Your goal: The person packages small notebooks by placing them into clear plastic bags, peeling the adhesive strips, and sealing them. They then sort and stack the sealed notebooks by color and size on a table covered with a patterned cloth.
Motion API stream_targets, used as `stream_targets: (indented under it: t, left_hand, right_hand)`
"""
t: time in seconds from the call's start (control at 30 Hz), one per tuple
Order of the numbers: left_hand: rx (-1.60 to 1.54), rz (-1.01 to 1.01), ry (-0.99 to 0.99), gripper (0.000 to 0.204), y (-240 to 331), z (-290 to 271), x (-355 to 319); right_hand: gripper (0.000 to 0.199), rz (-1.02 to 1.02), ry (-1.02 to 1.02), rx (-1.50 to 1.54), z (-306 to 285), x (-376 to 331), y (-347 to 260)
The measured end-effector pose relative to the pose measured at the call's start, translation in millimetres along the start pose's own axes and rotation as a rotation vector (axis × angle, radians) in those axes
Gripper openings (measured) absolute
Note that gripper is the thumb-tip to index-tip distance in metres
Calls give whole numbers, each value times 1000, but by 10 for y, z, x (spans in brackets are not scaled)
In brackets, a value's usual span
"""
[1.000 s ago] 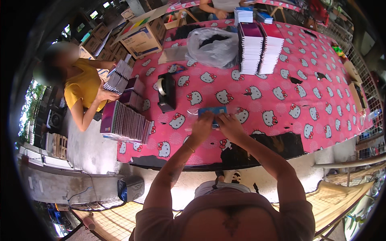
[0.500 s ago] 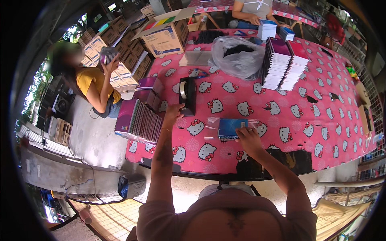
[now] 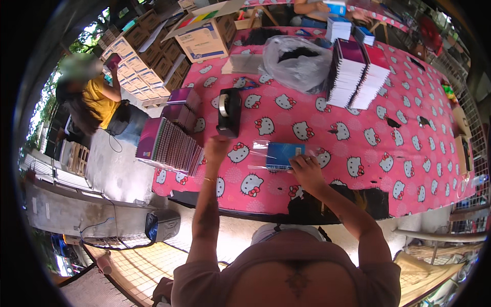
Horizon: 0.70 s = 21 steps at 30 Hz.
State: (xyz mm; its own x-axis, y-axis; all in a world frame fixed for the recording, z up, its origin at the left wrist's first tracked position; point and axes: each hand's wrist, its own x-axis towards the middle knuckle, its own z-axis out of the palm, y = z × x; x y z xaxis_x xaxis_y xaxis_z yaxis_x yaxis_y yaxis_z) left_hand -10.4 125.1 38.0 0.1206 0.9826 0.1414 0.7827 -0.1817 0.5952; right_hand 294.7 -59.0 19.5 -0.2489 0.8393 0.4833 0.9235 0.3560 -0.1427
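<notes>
A blue notebook pack [image 3: 283, 153] lies on the pink table in front of me, inside a clear plastic sleeve whose loose ends stick out to both sides. My right hand [image 3: 307, 172] grips its right end, fingers curled over the top. To the left, my left hand [image 3: 218, 147] is closed at the near end of a black tape dispenser [image 3: 231, 113]. Whether a piece of tape is between those fingers cannot be made out. Beside that hand, purple spiral notebooks [image 3: 166, 148] stand in a packed row at the table's left edge.
Tall notebook stacks [image 3: 347, 74] and a clear plastic bag [image 3: 296, 66] stand farther back. An open carton [image 3: 204, 41] sits at the back left. A person in yellow [image 3: 105, 105] stands left of the table, holding a purple notebook. Across the table, another person handles a blue notebook [image 3: 335, 7].
My left hand has come slightly nearer to me, off the dispenser's side. The right hand stays on the pack. The person in yellow has turned away; the person opposite has lifted a blue notebook.
</notes>
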Motion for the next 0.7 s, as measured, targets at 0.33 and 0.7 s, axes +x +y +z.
stream_targets:
  t: [0.33,0.7]
  left_hand:
    - [278,34,-357,43,1370,792,-710]
    - [136,904,94,36,1282,902,-1381]
  right_hand:
    - [41,20,-72,0,73,-35,26]
    - [57,409,-643,606,-163,811,667]
